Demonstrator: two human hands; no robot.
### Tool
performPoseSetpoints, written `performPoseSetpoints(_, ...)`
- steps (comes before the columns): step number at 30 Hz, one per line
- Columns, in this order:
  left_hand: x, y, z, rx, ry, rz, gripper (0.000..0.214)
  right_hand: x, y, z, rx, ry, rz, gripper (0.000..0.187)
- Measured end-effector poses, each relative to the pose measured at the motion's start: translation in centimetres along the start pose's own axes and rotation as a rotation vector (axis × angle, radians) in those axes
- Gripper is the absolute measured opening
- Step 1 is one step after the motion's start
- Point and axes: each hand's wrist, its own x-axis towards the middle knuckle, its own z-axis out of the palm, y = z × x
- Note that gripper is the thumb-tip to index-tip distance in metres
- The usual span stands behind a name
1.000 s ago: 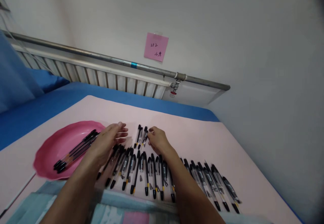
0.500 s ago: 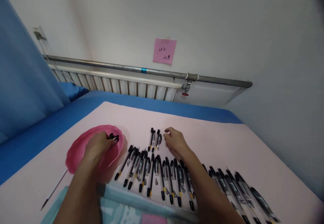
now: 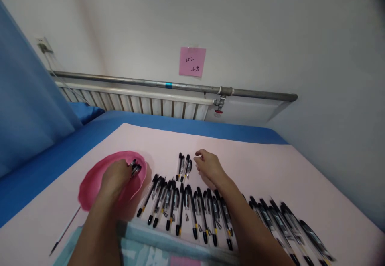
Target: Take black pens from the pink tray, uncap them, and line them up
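Observation:
My left hand (image 3: pixel 117 174) reaches into a pink scalloped bowl (image 3: pixel 87 182), fingers closed around several black-and-clear pen caps (image 3: pixel 136 169); its fingertips are partly hidden. On the pink surface, my right hand (image 3: pixel 207 164) rests with curved fingers apart and nothing in them. Just left of it lies a small group of pen parts (image 3: pixel 184 168), barrels and caps side by side. Nearer to me runs a row of disassembled pens (image 3: pixel 180 210), with black-ended barrels, caps and small pointed metal tips. My right forearm covers part of that row.
More pen parts (image 3: pixel 288 230) lie at the right. A thin pen refill (image 3: pixel 65 230) rests beside the bowl. Behind the pink sheet (image 3: pixel 240 150) are a blue edge, a radiator (image 3: pixel 144 103) and a pipe with a red valve (image 3: pixel 218 112). A blue curtain (image 3: pixel 30 93) hangs at left.
My left hand has shifted slightly within the bowl, and the caps at its fingers have turned and show more of their clear parts. My right hand stays nearly in place.

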Motion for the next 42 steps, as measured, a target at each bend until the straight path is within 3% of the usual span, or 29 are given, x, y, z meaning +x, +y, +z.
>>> performPoseSetpoints(5, -0.5, 2.5, -1.1, -0.022, 0.130, -0.013, 0.013, -1.4, -2.7, -0.4, -0.002, 0.007, -0.132, 0.017)
performPoseSetpoints(7, -1.1, 3.4, -1.4, -0.263, 0.158, 0.012, 0.017, -2.3, -4.1, -0.3, 0.048, -0.018, -0.208, 0.016)
performPoseSetpoints(11, -2.0, 4.8, -1.1, -1.200, -0.069, -0.057, 0.016, -4.4, -6.8, 0.4, 0.231, -0.137, -0.349, 0.015)
performPoseSetpoints(13, -2.4, 5.5, -0.4, -1.352, -0.197, -0.107, 0.014, -5.3, -7.6, 1.2, 0.334, -0.246, -0.323, 0.017)
performPoseSetpoints(15, -3.0, 6.3, 0.5, -1.433, -0.252, -0.144, 0.015, -5.8, -8.0, 2.0, 0.486, -0.405, -0.205, 0.019)
performPoseSetpoints(18, -4.0, 7.1, 1.8, -1.469, -0.263, -0.145, 0.016, -6.0, -8.1, 3.2, 0.720, -0.588, 0.009, 0.017)
performPoseSetpoints(21, -4.6, 7.5, 2.3, -1.438, -0.350, -0.141, 0.019, -6.0, -8.1, 3.5, 0.806, -0.605, 0.089, 0.012)
performPoseSetpoints(26, -4.3, 7.4, 1.7, -1.452, -0.298, -0.145, 0.026, -6.0, -8.1, 3.1, 0.745, -0.655, 0.043, 0.015)
performPoseSetpoints(29, -3.6, 6.9, 1.2, -1.467, -0.279, -0.141, 0.019, -6.2, -8.0, 3.1, 0.702, -0.681, 0.031, 0.014)
performPoseSetpoints(33, -2.2, 5.7, 0.3, -1.529, -0.165, -0.267, 0.012, -6.1, -7.9, 3.0, 0.570, -0.707, 0.018, 0.010)
performPoseSetpoints(37, -1.3, 4.9, -0.3, -1.560, -0.066, -0.364, 0.012, -5.8, -7.6, 2.9, 0.527, -0.649, 0.010, 0.011)
performPoseSetpoints(40, -1.6, 5.3, -0.2, -1.544, -0.115, -0.354, 0.006, -5.5, -7.3, 3.0, 0.588, -0.592, 0.012, 0.011)
performPoseSetpoints(42, -2.2, 5.9, 0.1, -1.546, -0.237, -0.330, 0.003, -5.4, -7.3, 3.0, 0.630, -0.567, 0.009, 0.012)
